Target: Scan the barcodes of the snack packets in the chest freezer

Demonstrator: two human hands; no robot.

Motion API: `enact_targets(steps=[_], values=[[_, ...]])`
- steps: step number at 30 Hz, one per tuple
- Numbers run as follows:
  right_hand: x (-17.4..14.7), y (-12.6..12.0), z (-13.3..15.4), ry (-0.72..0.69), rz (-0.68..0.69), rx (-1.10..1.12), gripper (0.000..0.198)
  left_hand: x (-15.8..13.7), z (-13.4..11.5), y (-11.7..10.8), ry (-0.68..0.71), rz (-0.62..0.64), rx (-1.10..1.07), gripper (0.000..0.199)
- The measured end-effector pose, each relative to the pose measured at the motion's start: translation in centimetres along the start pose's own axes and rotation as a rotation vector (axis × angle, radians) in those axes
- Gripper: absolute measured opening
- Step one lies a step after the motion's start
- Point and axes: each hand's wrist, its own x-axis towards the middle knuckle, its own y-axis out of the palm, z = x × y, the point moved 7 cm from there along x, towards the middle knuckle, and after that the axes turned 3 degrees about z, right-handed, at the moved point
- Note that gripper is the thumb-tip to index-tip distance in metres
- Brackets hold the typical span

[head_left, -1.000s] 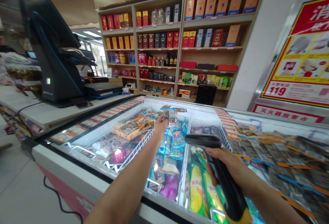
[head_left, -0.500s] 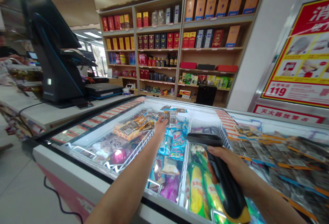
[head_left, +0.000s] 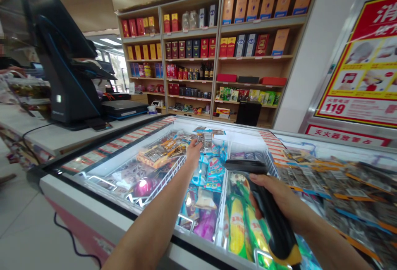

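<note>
My right hand [head_left: 273,195] is wrapped round the handle of a black barcode scanner [head_left: 273,220] with yellow at its base. The scanner's head points left over the chest freezer [head_left: 130,212]. My left hand [head_left: 194,151] reaches to the freezer's far side, its fingers closed at a small brown see-through snack packet [head_left: 207,142]; my own hand partly hides it. Left of that hand lies a pile of orange and brown snack packets [head_left: 164,152]. Below the glass are blue ice-cream packs [head_left: 214,170] and green and yellow corn-shaped packs [head_left: 237,224].
A black checkout screen on a stand [head_left: 62,55] rises from the counter [head_left: 40,137] at the left. More dark snack packets [head_left: 347,187] spread over the right side. Behind stand shelves of boxed bottles [head_left: 190,48]. A red and yellow sign [head_left: 362,67] hangs at the right.
Almost nothing differs. Both hands keep their places, with the scanner held at about the same angle; the view has shifted very slightly.
</note>
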Motion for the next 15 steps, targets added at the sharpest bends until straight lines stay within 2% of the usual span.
enact_targets(steps=[15], values=[[0.18, -0.47, -0.03, 0.001, -0.05, 0.01, 0.026, 0.12, 0.21, 0.11, 0.001, 0.018, 0.011, 0.027]])
